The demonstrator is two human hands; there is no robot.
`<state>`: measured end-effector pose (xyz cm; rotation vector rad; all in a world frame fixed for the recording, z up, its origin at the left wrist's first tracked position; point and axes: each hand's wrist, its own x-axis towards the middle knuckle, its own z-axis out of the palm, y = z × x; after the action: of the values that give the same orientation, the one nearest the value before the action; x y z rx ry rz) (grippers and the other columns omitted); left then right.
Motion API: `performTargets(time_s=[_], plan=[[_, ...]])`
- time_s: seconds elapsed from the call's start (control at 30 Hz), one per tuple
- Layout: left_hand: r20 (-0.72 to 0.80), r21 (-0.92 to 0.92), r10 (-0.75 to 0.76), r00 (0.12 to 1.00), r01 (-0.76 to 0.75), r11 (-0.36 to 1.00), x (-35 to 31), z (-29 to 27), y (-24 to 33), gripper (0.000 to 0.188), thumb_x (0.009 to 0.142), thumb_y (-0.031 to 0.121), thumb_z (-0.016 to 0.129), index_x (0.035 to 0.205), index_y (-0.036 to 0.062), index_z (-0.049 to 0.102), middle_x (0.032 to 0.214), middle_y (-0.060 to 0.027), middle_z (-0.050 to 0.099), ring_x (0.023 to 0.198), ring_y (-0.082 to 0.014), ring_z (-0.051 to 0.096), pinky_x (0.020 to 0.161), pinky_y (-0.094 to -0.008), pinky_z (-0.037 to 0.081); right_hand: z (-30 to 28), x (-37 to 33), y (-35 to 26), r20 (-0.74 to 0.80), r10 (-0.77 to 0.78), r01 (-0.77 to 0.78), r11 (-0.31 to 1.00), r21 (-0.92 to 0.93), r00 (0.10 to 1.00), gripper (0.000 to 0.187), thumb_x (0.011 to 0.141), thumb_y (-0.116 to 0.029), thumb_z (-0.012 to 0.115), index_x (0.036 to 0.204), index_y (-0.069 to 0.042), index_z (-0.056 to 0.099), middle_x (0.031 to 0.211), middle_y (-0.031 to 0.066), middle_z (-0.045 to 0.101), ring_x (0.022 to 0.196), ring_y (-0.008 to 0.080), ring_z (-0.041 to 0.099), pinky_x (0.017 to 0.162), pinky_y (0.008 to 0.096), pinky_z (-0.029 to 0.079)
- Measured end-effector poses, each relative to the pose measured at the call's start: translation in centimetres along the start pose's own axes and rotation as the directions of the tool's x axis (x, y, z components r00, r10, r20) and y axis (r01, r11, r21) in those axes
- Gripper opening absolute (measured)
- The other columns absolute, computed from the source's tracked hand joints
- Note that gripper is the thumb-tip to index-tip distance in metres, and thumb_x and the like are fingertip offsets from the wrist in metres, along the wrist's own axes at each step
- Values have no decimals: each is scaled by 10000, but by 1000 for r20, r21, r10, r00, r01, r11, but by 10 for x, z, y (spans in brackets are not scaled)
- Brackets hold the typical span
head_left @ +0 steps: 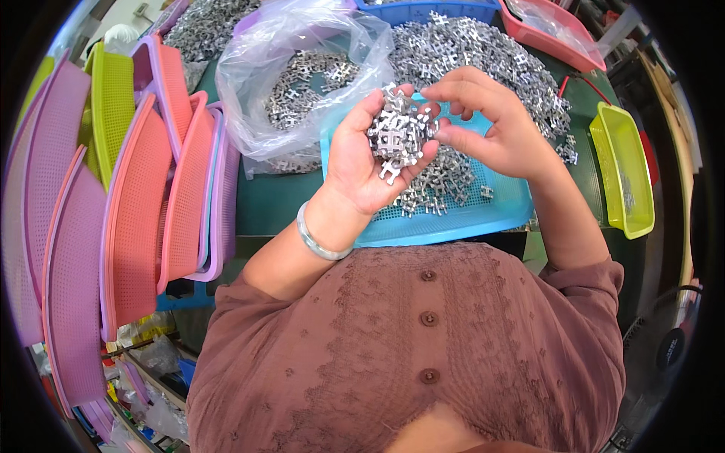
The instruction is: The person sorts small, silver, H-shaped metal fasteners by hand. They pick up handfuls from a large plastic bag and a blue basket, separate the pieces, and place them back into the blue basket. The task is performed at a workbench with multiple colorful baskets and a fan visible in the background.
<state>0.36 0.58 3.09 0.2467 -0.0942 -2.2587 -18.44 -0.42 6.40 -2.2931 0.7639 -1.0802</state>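
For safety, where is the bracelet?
In the head view, the bracelet circles the wrist of the left hand, left of centre, near the light-blue basket.

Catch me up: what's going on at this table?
The person's cupped left hand holds a clump of small, silvery H-shaped metal pieces; the right hand is at its edge, thumb and index finger apart. Both are above a light-blue perforated basket with more pieces inside. Beyond it are a clear plastic bag and a large loose pile.
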Motion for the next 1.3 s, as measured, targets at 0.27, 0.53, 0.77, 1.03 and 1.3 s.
performTargets(time_s=[0.27, 0.53, 0.77, 1.03, 1.3], plan=[[-11, -13, -24, 1000, 24, 1000, -4, -7, -4, 277, 900, 320, 391, 1045, 103, 487, 1015, -167, 558, 890, -286, 577, 676, -410, 545, 12, -18, -5, 15, -252, 241, 903, -356, 968, 199, 631, -59, 664, 808, -60, 573, 855, 62, 541, 730, 244, 550, 626, 327, 456], [-70, 25, -25, 997, 27, 999, -6, -12, -5, 291, 900, 312, 388, 1059, 89, 487, 988, -146, 564, 856, -270, 582, 669, -390, 548, 20, -19, 5, -31, -242, 220, 923, -316, 970, 135, 668, -39, 634, 780, -43, 559, 827, 62, 544, 716, 245, 544, 613, 331, 453], [-36, 40, -40, 999, 41, 998, -7, -14, -6, 293, 904, 310, 380, 1050, 79, 487, 963, -134, 567, 822, -268, 588, 660, -391, 550, 20, -18, 1, 53, -257, 259, 901, -348, 965, 153, 674, -13, 615, 807, -19, 540, 828, 81, 537, 751, 252, 541, 621, 329, 456], [-98, 64, 6, 995, 0, 998, -5, -13, -8, 284, 901, 302, 398, 1039, 72, 490, 963, -141, 564, 829, -269, 584, 688, -398, 544, 19, -19, 8, 2, -208, 202, 945, -257, 978, 123, 697, -5, 598, 805, -13, 540, 800, 91, 528, 730, 253, 538, 618, 312, 447], [-153, 204, 117, 981, -85, 975, 0, -19, -14, 253, 886, 279, 434, 1017, 83, 524, 912, -77, 587, 828, -200, 591, 699, -364, 533, 26, -13, -3, 7, 140, -140, 982, 128, 990, 104, 741, -112, 649, 750, -15, 614, 712, 44, 518, 643, 149, 502, 548, 250, 389]])
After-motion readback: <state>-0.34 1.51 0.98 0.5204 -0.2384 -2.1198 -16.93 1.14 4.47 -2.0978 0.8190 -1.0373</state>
